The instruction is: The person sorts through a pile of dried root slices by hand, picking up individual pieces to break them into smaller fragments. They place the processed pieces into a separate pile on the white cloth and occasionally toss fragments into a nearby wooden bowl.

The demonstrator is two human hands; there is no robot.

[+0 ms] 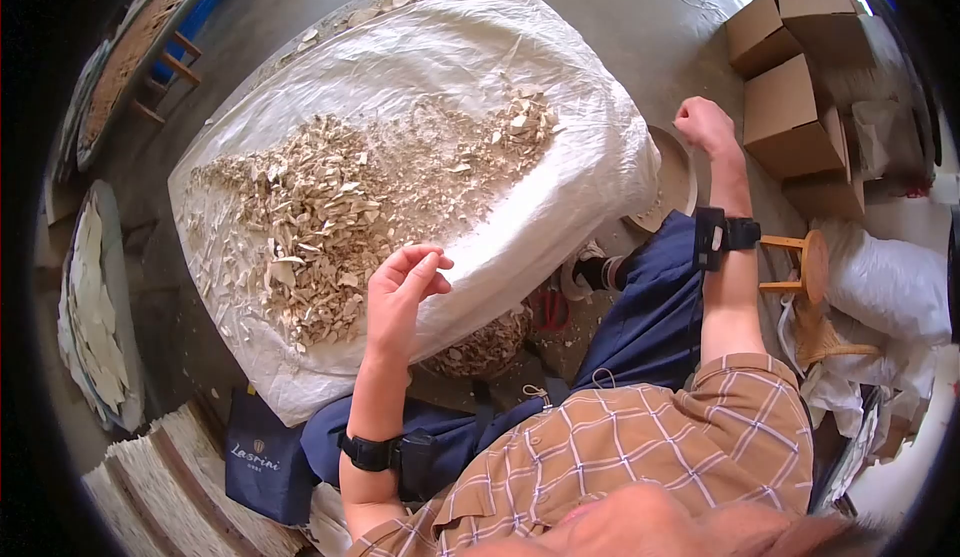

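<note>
A white cloth covers a broad surface in front of me, with a heap of pale dried flakes on its left part and finer crumbs towards the right. My left hand is over the cloth's near edge, thumb and fingertips pressed together; anything between them is too small to make out. Out to the right, beyond the cloth, my right hand is closed above a round tray; what it holds, if anything, is hidden.
Cardboard boxes stand at the right, near a wooden stool and white bags. Below the cloth's near edge is a container of flakes. Trays stand at the left; a dark blue bag is at the lower left.
</note>
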